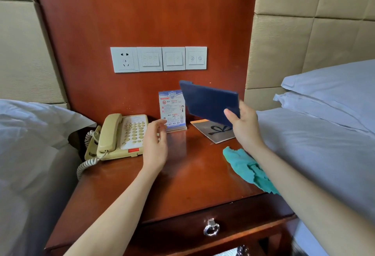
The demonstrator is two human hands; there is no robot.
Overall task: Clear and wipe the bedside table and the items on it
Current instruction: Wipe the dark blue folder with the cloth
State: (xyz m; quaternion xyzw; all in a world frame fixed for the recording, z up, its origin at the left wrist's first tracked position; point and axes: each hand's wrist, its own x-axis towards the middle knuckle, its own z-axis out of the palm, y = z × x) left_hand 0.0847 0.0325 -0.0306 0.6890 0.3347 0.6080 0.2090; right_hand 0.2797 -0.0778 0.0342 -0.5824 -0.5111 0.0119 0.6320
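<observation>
Left bed (30, 144) with white sheet at far left, pressed up against the wooden worktop (182, 174). Beige corded phone (119, 136) sits on worktop's left rear, handset in cradle, coiled cord hanging off left edge. Left hand (155, 144) hovers just right of phone, above worktop, fingers spread loose and slightly bent, holding nothing, fingertips near the base of the sign. Printed card in clear stand (172, 109) stands upright at rear center against the red-brown wood panel. Row of white wall plates (158, 59) above on panel: one socket, three switch plates. Dark blue folder (210, 103) held up in the air, tilted, right of the stand and partly in front of it. Right hand (245, 128) pinches folder's lower right corner, thumb on front face, fingers behind. Grey booklet with bow print (213, 132) lies flat on worktop below the folder. Teal cloth (249, 168) crumpled on worktop's right front edge, partly hidden by right forearm. Drawer with metal ring pull (211, 228) under worktop front. Right bed (324, 134) with white pillows at far right.
</observation>
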